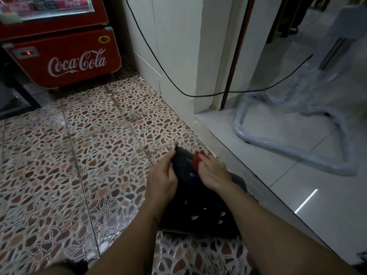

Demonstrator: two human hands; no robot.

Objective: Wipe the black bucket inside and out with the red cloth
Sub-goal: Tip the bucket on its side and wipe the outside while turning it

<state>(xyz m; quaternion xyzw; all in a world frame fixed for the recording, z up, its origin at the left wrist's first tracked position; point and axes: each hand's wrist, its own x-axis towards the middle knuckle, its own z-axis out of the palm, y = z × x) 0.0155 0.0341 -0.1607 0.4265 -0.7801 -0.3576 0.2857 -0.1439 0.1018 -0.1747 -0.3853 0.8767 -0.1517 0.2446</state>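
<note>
Two hands work on the black bucket (196,205), which lies on its side on the patterned floor tiles (89,145), between the two forearms and close along the white step (248,155). It is the largest thing of the task. It seems that its bottom end points away from the person and its mouth toward the person, but the picture is dark and I cannot tell this for sure. Small cut-out holes show in its wall, just behind the right hand.

The left hand (162,175) is closed on the far left edge of the bucket and holds it steady. The right hand (212,171) is closed around the red cloth (196,161) and presses it on the outside of the bucket. Only a small bunched part of the cloth shows, just ahead of the right fingers.

My judgement: the outside wiping is in progress near the far end. No clear border between wiped and unwiped surface is visible, so I cannot say how much of the outside is done. The inside is not visible, and it probably remains.
</note>
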